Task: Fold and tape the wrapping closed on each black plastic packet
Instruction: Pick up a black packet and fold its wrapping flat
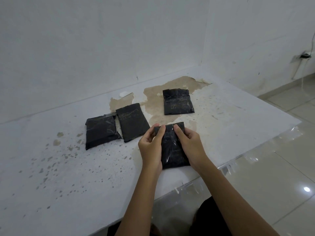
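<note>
The packet (172, 147) at six o'clock is crinkled black plastic with a faint sheen from clear film. The table (68, 167) is matt white, its coating peeled to rough tan at twelve o'clock. Glossy pale tiles (272, 176) lie at three o'clock.

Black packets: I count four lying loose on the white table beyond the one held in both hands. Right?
Not quite. The head view shows three black packets lying loose on the white table, not four. The left hand and right hand do hold one more packet.
</note>
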A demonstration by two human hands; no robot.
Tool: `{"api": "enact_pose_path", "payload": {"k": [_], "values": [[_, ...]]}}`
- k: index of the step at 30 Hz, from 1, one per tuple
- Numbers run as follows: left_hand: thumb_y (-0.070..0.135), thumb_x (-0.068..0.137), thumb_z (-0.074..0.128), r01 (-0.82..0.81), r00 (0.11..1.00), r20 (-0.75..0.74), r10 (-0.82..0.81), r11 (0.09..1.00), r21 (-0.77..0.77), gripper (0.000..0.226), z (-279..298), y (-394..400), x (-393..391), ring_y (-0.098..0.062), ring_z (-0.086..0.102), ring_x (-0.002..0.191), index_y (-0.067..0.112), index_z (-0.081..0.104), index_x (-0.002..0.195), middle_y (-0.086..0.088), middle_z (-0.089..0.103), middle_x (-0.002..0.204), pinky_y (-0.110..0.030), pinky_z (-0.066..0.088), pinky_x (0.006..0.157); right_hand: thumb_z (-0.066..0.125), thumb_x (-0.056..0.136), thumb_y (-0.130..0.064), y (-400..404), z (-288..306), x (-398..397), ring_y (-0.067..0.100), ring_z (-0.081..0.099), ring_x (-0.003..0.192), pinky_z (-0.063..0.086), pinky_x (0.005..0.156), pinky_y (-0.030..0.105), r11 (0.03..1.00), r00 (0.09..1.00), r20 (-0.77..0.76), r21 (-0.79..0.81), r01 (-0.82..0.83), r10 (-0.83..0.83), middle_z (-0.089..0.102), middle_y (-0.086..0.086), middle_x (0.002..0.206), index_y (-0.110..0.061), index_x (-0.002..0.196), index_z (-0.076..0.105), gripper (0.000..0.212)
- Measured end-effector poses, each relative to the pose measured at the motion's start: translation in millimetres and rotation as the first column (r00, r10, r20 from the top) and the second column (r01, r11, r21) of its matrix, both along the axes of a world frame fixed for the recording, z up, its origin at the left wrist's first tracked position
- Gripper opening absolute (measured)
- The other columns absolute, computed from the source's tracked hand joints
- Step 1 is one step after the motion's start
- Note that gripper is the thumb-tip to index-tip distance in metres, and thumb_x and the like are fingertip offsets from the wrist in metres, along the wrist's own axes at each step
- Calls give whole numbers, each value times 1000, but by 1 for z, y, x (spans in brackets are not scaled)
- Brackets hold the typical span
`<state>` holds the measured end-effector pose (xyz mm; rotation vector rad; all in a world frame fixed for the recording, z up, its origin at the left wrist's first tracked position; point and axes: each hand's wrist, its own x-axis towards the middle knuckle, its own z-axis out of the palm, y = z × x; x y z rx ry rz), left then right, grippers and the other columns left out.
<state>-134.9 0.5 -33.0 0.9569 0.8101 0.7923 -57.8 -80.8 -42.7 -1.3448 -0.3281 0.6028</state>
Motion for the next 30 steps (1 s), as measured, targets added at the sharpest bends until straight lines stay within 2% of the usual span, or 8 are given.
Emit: {"api": "enact_pose_path", "payload": {"k": [6, 11, 13, 15, 17, 20, 25, 30], "values": [[11, 85, 81, 70, 997, 25, -71, 997, 38, 31, -6, -1, -4, -18, 77, 95, 26, 75, 112, 3, 80, 96, -39, 62, 86, 54, 103, -31, 3, -4, -2, 33, 73, 94, 59, 88, 52, 1000, 999, 41, 8, -1, 1, 76, 13, 97, -13, 104, 73, 26], [11, 86, 81, 64, 998, 24, -66, 995, 80, 34, -8, -1, -5, -19, 76, 98, 28, 74, 114, 0, 80, 100, -40, 62, 89, 54, 103, -26, 2, -6, -3, 32, 72, 98, 60, 86, 46, 999, 998, 61, 39, 26, -28, 76, 9, 97, -14, 107, 71, 21], [10, 87, 80, 54, 997, 40, -59, 993, 104, 39, -8, -2, -5, -20, 76, 99, 29, 72, 119, -2, 79, 102, -35, 62, 85, 55, 103, -24, 1, -7, -4, 32, 72, 95, 61, 82, 45, 996, 995, 94, 83, 35, -43, 75, 12, 97, -25, 119, 65, 19], [9, 87, 79, 45, 997, 59, -53, 990, 136, 43, -9, -3, -6, -20, 76, 96, 34, 71, 121, -6, 77, 102, -33, 62, 81, 54, 104, -21, 0, -8, -5, 34, 70, 87, 61, 78, 51, 993, 988, 150, 111, 27, -43, 71, 19, 96, -40, 126, 55, 30], [10, 88, 79, 37, 998, 50, -47, 983, 180, 38, -10, -4, -6, -20, 75, 96, 36, 73, 115, -7, 77, 102, -36, 62, 84, 52, 104, -16, 1, -10, -5, 30, 69, 94, 57, 88, 55, 994, 962, 267, 110, 29, -58, 71, 10, 103, -34, 118, 62, 25], [12, 89, 78, 28, 999, 38, -37, 978, 209, 31, -10, -6, -6, -17, 74, 93, 36, 77, 107, -5, 77, 101, -38, 62, 87, 52, 102, -9, 1, -11, -6, 18, 67, 102, 54, 95, 44, 991, 945, 313, 114, 66, -99, 71, -5, 105, -22, 103, 68, 21], [16, 92, 74, 0, 998, 54, -10, 983, 185, 24, -10, -8, -7, -15, 73, 91, 37, 78, 104, -5, 76, 102, -33, 61, 80, 57, 100, -8, 0, -12, -6, 17, 68, 100, 56, 91, 37, 986, 947, 292, 132, 99, -134, 72, -5, 101, -18, 101, 71, 17], [18, 91, 77, -24, 998, 54, 12, 973, 229, 17, -10, -10, -5, -9, 73, 82, 29, 75, 104, 5, 77, 88, -26, 59, 73, 66, 96, -14, 1, -11, -9, 17, 70, 98, 57, 89, 35, 981, 932, 323, 148, 123, -165, 74, -3, 98, -17, 100, 72, 7]]}}
